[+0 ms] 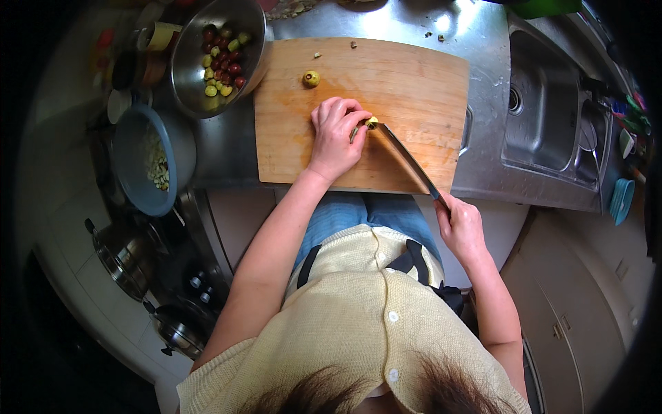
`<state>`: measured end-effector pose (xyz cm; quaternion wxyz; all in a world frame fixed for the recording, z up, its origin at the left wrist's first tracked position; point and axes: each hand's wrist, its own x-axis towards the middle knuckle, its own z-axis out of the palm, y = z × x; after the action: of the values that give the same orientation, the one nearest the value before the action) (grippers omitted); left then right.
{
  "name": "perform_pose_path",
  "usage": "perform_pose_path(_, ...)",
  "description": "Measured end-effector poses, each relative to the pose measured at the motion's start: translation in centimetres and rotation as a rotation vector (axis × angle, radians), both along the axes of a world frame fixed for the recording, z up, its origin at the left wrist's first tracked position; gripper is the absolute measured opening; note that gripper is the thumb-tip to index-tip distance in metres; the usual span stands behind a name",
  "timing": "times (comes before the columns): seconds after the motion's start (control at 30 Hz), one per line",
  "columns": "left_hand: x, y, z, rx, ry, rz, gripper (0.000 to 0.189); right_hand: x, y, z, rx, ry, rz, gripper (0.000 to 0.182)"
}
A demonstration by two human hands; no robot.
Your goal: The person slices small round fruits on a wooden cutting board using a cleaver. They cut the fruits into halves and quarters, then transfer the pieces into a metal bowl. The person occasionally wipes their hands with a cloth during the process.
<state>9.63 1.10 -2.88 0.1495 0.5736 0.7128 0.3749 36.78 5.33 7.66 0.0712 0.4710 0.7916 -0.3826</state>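
Observation:
Over the middle of a wooden cutting board (414,77), my left hand (339,127) pinches a small yellow-green fruit (372,122) between fingertips and thumb. The fruit has a dark spot at its end. My right hand (463,222) grips the handle of a kitchen knife (411,161) at the board's front right edge. The blade slants up and left, its tip at the held fruit; whether it cuts in cannot be told. Another yellow-green fruit (311,78) with a dark hollow sits on the board behind my left hand. Small trimmed scraps (317,55) lie near the back.
At the back left, a steel bowl (181,77) holds red and yellow-green fruits. A grey-blue basin (170,150) with pale pieces stands left of the board. Steel pots (121,259) sit on the stove at left. A steel sink (543,103) is set into the counter at right.

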Motion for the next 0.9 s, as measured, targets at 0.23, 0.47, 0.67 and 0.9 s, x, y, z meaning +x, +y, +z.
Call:
perform_pose_path(0.23,0.1,0.0,0.2,0.010,0.040,0.016,0.024,-0.5,0.7,0.4,0.029,-0.058,0.043,0.024)
perform_pose_path(0.47,0.3,0.1,0.4,-0.008,0.022,0.031,0.022,-0.2,0.1,0.1,0.099,-0.060,0.071,0.028)
perform_pose_path(0.67,0.4,0.1,0.3,0.000,0.041,0.044,0.023,-0.8,-1.2,0.5,0.151,-0.144,0.076,0.032)
perform_pose_path(0.9,0.4,0.3,0.2,0.005,0.021,0.053,0.023,-0.7,0.2,0.1,-0.075,-0.117,0.002,0.015)
